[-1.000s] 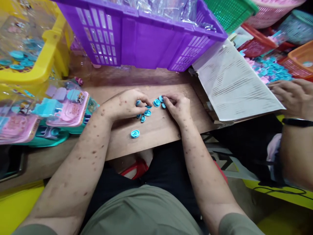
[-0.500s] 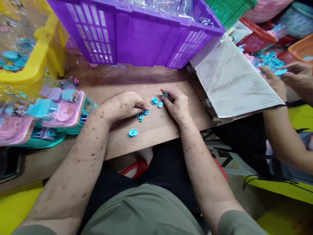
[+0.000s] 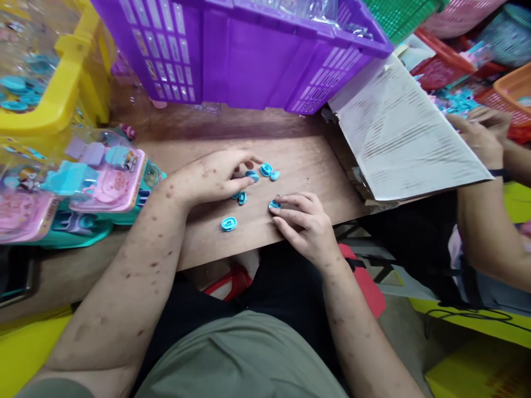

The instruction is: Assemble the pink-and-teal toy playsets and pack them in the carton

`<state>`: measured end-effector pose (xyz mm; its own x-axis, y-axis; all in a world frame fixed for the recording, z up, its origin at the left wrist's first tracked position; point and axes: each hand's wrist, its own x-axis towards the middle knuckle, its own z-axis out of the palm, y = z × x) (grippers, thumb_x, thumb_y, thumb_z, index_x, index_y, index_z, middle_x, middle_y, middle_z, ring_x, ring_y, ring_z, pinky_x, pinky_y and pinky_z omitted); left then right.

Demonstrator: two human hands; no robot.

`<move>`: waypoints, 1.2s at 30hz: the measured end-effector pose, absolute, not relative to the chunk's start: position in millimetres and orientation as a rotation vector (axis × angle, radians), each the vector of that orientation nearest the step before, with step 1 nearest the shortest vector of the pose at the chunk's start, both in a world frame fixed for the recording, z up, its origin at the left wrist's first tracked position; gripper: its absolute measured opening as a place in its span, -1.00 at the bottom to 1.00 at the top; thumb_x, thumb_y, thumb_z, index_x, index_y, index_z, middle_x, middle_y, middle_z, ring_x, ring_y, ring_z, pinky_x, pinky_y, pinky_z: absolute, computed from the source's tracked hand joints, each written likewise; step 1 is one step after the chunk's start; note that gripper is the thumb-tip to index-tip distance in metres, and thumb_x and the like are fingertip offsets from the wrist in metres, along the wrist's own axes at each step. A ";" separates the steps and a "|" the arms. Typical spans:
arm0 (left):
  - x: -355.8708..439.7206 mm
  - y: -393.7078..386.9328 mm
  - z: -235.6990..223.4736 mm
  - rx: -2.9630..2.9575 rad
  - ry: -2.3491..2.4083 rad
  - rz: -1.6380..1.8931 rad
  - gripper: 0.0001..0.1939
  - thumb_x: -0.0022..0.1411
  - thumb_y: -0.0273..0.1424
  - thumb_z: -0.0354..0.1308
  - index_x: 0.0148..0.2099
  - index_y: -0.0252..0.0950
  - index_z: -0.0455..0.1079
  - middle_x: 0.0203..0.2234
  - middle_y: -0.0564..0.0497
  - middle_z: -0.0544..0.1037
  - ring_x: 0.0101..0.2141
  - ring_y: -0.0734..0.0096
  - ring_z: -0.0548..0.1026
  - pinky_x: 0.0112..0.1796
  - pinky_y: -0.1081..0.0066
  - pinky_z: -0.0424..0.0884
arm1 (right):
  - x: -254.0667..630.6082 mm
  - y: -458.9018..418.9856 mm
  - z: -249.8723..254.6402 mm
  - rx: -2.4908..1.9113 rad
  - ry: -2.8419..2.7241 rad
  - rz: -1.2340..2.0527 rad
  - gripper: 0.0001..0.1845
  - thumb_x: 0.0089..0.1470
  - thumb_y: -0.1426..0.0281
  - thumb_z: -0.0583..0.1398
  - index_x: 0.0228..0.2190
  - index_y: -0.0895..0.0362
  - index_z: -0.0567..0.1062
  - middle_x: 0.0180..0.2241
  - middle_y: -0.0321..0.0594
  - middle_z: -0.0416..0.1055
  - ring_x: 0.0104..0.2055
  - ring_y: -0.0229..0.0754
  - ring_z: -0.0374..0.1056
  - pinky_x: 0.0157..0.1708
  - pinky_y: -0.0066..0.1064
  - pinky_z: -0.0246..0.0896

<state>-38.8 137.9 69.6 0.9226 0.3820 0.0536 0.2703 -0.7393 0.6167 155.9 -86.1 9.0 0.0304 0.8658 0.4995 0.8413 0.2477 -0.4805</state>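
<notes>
My left hand [image 3: 219,174] is closed, pinching a blurred blue oval plastic piece [image 3: 251,176] between thumb and fingers above the wooden board. By its fingertips lie a hollow blue oval part [image 3: 266,169] and a smaller blue oval [image 3: 274,176]. Partly under the same hand is a small blue part [image 3: 242,198], with another beside it. My right hand [image 3: 305,224] rests nearer the board's front edge, fingers spread and thumb apart. One fingertip touches a small blue piece [image 3: 274,204] on the board. A separate hollow blue oval [image 3: 229,223] lies closer to me.
A purple crate [image 3: 249,61] with clear plastic items stands behind the wooden board [image 3: 249,243]. Packaged pink-and-teal toys [image 3: 105,182] and a yellow crate [image 3: 53,105] are on the left. A white cardboard flap [image 3: 410,132] borders the right; beyond it, a co-worker's hands [image 3: 481,135] handle parts.
My right hand has moved toward me, away from the hollow oval at the back. My left hand has shifted slightly right and lifted, now pinching a blue piece. The co-worker's hands have drawn together.
</notes>
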 end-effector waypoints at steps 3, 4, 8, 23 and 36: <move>-45.3 141.9 71.4 2.480 0.508 0.072 -0.74 0.30 -0.25 0.34 0.01 -0.17 0.65 -0.17 0.02 0.74 -0.22 0.25 0.65 -0.20 0.36 0.48 | 165.7 -74.0 15.5 -1.609 -1.691 -0.008 -0.78 0.44 0.29 0.33 0.04 -0.17 0.73 0.13 -0.12 0.66 0.17 0.16 0.58 0.23 0.21 0.56; -46.5 144.3 70.9 2.478 0.504 0.026 -0.78 0.28 -0.25 0.35 -0.05 -0.17 0.65 -0.21 0.04 0.74 -0.25 0.26 0.63 -0.23 0.36 0.46 | 171.1 -65.5 17.6 -1.622 -1.668 -0.031 -0.77 0.43 0.30 0.33 0.06 -0.15 0.72 0.14 -0.12 0.66 0.19 0.15 0.58 0.23 0.18 0.55; -46.5 153.1 66.3 2.466 0.449 0.019 -0.78 0.32 -0.30 0.25 -0.07 -0.13 0.70 -0.15 0.05 0.75 -0.18 0.26 0.66 -0.16 0.36 0.47 | 196.3 -25.1 17.9 -1.664 -1.810 0.039 -0.65 0.35 0.42 0.33 0.11 -0.10 0.69 0.16 -0.17 0.68 0.21 0.17 0.57 0.30 0.17 0.46; -19.3 136.0 51.3 2.615 0.661 0.333 -0.93 0.41 -0.36 0.34 -0.15 -0.14 0.68 -0.05 -0.06 0.71 0.17 -0.06 0.52 0.28 -0.01 0.27 | 207.0 3.8 6.9 -1.710 -1.766 0.112 -0.77 0.29 0.37 0.40 -0.02 -0.04 0.67 -0.10 -0.18 0.72 -0.04 0.09 0.62 0.09 -0.02 0.59; -32.0 145.6 59.8 2.602 0.572 0.359 -0.77 0.49 -0.20 0.25 -0.12 -0.19 0.66 -0.05 -0.07 0.71 0.12 0.04 0.55 0.24 0.12 0.32 | 195.5 4.4 19.8 -1.619 -1.860 0.280 -0.75 0.28 0.44 0.41 -0.03 -0.01 0.79 0.03 -0.16 0.71 -0.02 0.00 0.66 0.06 -0.20 0.58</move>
<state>-32.0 145.6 59.8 0.8803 0.4493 0.1523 0.3324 -0.8131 0.4779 195.5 4.4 19.8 -0.0285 0.9443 0.3278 0.8059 0.2157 -0.5513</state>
